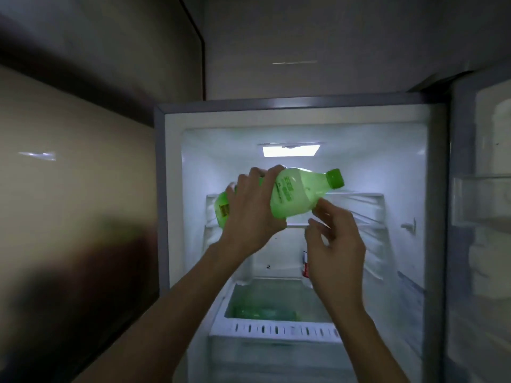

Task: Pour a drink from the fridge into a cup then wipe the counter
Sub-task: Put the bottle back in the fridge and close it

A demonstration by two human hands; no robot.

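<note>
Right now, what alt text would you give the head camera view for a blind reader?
A person's left hand grips a green-capped green bottle, tipped nearly sideways with the cap pointing right, before an open, lit fridge. The right hand is raised just beneath the bottle's neck end.

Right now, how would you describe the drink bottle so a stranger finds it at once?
Find the open, lit fridge. Before its upper shelf the left hand grips a bottle tilted sideways. Unlike the red container below, it is pale green with a bright green cap.

glossy plastic bottle, smooth white fridge
</note>
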